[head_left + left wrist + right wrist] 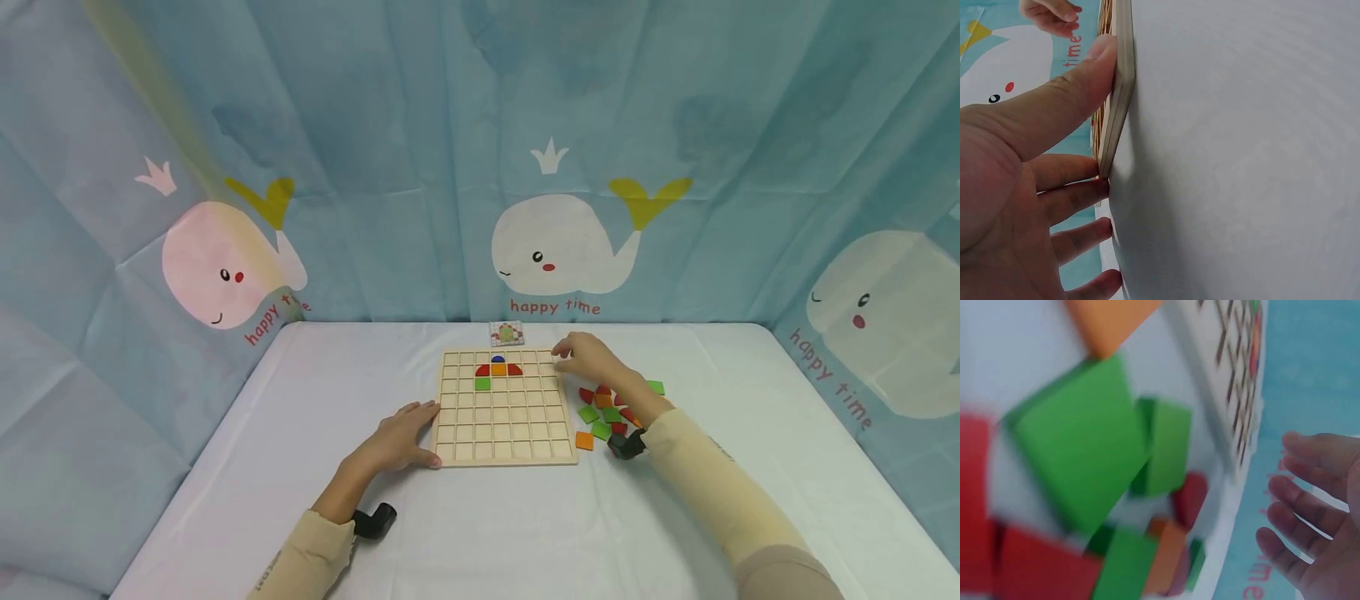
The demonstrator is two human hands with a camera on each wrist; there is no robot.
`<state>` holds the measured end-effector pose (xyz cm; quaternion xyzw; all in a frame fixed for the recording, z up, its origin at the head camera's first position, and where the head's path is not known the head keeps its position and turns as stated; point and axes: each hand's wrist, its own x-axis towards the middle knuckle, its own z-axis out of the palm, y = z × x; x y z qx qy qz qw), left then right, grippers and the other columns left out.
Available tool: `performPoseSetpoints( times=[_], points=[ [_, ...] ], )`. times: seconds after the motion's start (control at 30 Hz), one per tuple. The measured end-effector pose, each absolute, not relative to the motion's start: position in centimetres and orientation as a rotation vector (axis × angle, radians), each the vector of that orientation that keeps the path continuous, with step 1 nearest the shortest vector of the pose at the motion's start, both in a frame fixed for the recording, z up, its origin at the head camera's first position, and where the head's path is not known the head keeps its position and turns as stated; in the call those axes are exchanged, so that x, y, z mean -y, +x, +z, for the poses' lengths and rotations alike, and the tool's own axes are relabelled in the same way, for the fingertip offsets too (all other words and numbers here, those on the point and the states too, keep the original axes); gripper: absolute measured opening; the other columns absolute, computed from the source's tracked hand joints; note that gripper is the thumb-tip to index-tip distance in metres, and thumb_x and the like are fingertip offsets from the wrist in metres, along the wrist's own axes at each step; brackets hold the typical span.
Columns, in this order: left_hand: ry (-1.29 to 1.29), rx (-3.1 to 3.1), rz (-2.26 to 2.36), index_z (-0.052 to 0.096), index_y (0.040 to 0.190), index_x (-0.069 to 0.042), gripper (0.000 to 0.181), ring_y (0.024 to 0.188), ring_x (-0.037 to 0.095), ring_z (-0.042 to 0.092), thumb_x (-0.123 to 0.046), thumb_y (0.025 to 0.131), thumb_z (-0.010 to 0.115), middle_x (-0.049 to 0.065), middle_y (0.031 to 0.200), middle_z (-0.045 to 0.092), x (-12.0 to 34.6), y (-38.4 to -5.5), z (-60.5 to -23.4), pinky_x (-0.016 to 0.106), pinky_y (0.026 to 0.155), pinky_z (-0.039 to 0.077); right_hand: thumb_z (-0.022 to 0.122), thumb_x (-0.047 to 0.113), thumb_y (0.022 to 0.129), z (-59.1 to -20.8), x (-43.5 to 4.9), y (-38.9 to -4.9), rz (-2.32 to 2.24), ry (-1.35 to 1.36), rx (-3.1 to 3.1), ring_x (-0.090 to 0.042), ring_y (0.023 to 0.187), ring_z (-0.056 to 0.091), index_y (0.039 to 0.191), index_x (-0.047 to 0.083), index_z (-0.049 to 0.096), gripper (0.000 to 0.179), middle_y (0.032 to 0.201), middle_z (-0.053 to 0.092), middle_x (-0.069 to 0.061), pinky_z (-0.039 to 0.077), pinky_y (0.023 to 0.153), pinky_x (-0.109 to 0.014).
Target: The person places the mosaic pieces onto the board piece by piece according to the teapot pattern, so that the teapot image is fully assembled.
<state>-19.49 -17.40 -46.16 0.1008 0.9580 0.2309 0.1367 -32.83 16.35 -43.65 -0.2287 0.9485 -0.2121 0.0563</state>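
A wooden grid board (502, 433) lies on the white table. Near its far edge sit a blue rounded piece (498, 359), an orange square (498, 369) between two red curved pieces (514, 369), and a green square (483, 384). My left hand (393, 437) rests against the board's left side, fingers spread, with the thumb at the near corner; the left wrist view shows the thumb (1079, 90) along the board's edge. By the far right corner of the board hovers my right hand (588, 358). Its fingers are apart and loosely bent, with nothing between them in the right wrist view.
Loose red, green and orange pieces (588, 414) are scattered right of the board, partly under my right forearm. One green piece (656, 387) lies farther right. A small picture card (506, 333) lies beyond the board. Behind the table hangs a blue whale-print curtain (420, 250).
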Motion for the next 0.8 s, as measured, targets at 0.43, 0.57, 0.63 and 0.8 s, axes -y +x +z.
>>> performPoseSetpoints(
  times=[0.43,0.57,0.63,0.8],
  points=[
    [0.252,-2.783,0.635,0.040,0.149,-0.008,0.095,0.146,0.037,0.028,-0.029,0.069,0.086,0.010,0.155,0.039,17.2,-19.4,-46.3,0.063,0.114,0.025,0.068,0.020,0.087,-45.2,-19.9,-33.1,-0.621,-0.449,-2.863,-0.023,0.086,0.060,0.113,0.002,0.071,0.032,0.104,0.069,-0.014,0.055,0.086,-0.041],
    [0.246,-2.784,0.630,0.040,0.149,-0.009,0.095,0.146,0.037,0.028,-0.030,0.069,0.086,0.010,0.156,0.039,17.2,-19.5,-46.3,0.063,0.114,0.025,0.068,0.020,0.087,-45.4,-20.4,-33.0,-0.590,-0.338,-2.835,-0.023,0.087,0.059,0.117,0.003,0.069,0.034,0.111,0.068,-0.015,0.056,0.089,-0.042],
    [0.246,-2.784,0.625,0.040,0.149,-0.009,0.095,0.147,0.037,0.027,-0.031,0.069,0.086,0.009,0.156,0.039,17.2,-19.5,-46.4,0.063,0.114,0.025,0.069,0.020,0.088,-45.4,-20.6,-32.9,-0.579,-0.292,-2.814,-0.023,0.088,0.059,0.118,0.004,0.068,0.035,0.113,0.067,-0.015,0.055,0.091,-0.042],
    [0.266,-2.783,0.631,0.040,0.149,-0.008,0.095,0.147,0.037,0.027,-0.030,0.069,0.086,0.010,0.156,0.039,17.3,-19.6,-46.4,0.064,0.114,0.025,0.071,0.021,0.087,-45.2,-20.8,-32.8,-0.560,-0.231,-2.773,-0.022,0.087,0.060,0.118,0.004,0.067,0.036,0.112,0.068,-0.015,0.056,0.091,-0.042]
  ],
)
